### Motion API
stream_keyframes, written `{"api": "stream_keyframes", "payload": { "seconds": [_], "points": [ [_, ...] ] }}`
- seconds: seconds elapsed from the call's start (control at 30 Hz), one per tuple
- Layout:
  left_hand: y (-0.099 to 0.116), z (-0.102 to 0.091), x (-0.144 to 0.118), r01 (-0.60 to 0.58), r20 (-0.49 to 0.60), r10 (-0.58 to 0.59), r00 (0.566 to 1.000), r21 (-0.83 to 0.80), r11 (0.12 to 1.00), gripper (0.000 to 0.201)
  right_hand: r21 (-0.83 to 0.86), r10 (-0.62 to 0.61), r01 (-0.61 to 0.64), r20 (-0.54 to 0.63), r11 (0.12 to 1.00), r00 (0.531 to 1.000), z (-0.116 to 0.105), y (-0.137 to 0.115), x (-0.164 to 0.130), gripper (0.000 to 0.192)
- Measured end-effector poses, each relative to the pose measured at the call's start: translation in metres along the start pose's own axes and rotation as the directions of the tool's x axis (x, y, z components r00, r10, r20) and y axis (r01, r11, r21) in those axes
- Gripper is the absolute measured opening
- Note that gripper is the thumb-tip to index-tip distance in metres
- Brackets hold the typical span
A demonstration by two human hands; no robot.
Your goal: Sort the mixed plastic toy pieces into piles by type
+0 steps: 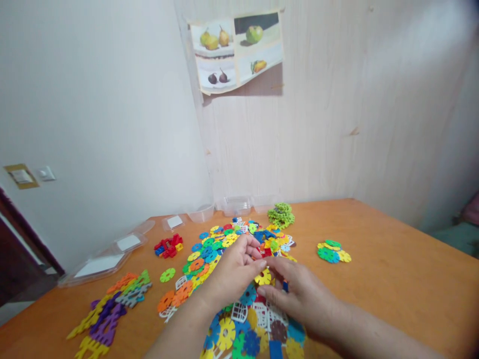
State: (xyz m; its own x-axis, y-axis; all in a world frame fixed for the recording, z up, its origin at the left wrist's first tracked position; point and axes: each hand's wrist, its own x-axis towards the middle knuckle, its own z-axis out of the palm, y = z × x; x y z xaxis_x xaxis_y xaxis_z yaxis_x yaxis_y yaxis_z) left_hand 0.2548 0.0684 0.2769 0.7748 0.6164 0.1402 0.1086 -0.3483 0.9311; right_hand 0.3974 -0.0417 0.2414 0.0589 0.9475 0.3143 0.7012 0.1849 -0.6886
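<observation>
Over a heap of plastic building pieces, both my hands come close together near the middle. My left hand [237, 262] is closed, its fingers curled in and the thumb pointing toward my right hand; whatever is in them is hidden. Between the thumb and forefinger of my right hand [295, 286] shows a yellow notched disc [263, 276], and the hand is closed around it. Below lie a white lattice piece [239, 312], a yellow disc [226, 333], a brown disc [279, 330] and a blue disc [248, 295].
Green pieces [281, 215] are stacked at the back, and several discs [333, 252] lie to the right. Red bricks [169, 246] and purple toothed pieces [108, 319] lie left. Clear plastic tubs [236, 205] and lids [99, 264] line the wall side of the orange-brown table [396, 269].
</observation>
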Motion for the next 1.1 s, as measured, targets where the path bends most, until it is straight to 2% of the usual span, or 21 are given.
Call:
{"api": "stream_keyframes", "payload": {
  "seconds": [0.1,0.2,0.3,0.4,0.5,0.6,0.7,0.83,0.9,1.0,1.1],
  "points": [
    [-0.004,0.006,0.001,0.031,-0.032,-0.032,0.999,-0.037,0.999,0.040,-0.046,0.026,-0.026,-0.016,0.999,1.000,-0.002,0.000,0.001,0.025],
    [-0.009,0.000,0.005,0.048,-0.063,-0.049,0.997,-0.018,0.999,0.047,-0.185,0.040,-0.056,-0.091,0.981,0.995,-0.013,0.007,0.006,0.028],
    [-0.014,-0.014,0.009,0.051,-0.142,-0.040,0.989,0.078,0.996,0.045,-0.348,0.150,-0.229,-0.239,0.909,0.959,-0.034,0.027,0.012,0.036],
    [-0.018,-0.034,0.011,0.103,-0.214,-0.057,0.975,0.212,0.972,0.040,-0.476,0.306,-0.424,-0.307,0.771,0.901,-0.058,0.055,0.016,0.037],
    [-0.021,-0.052,0.007,0.145,-0.158,-0.095,0.983,0.341,0.929,0.035,-0.577,0.395,-0.496,-0.301,0.649,0.868,-0.075,0.078,0.015,0.035],
    [-0.020,-0.064,0.001,0.140,-0.036,-0.139,0.990,0.452,0.881,0.032,-0.630,0.427,-0.495,-0.272,0.598,0.862,-0.083,0.090,0.014,0.035],
    [-0.017,-0.069,-0.006,0.145,0.032,-0.193,0.981,0.539,0.830,0.033,-0.643,0.436,-0.483,-0.247,0.594,0.865,-0.085,0.096,0.013,0.037],
    [-0.018,-0.073,-0.012,0.155,0.036,-0.227,0.973,0.626,0.764,0.034,-0.619,0.396,-0.478,-0.278,0.623,0.875,-0.081,0.097,0.014,0.048],
    [-0.019,-0.074,-0.014,0.172,0.021,-0.246,0.969,0.658,0.733,0.038,-0.575,0.379,-0.469,-0.278,0.670,0.882,-0.077,0.092,0.016,0.049],
    [-0.020,-0.075,-0.015,0.214,-0.012,-0.294,0.956,0.714,0.667,0.047,-0.477,0.368,-0.435,-0.233,0.763,0.900,-0.070,0.078,0.016,0.041],
    [-0.020,-0.074,-0.015,0.227,-0.031,-0.327,0.945,0.779,0.584,0.050,-0.392,0.353,-0.361,-0.094,0.846,0.931,-0.061,0.060,0.012,0.034]
  ]
}}
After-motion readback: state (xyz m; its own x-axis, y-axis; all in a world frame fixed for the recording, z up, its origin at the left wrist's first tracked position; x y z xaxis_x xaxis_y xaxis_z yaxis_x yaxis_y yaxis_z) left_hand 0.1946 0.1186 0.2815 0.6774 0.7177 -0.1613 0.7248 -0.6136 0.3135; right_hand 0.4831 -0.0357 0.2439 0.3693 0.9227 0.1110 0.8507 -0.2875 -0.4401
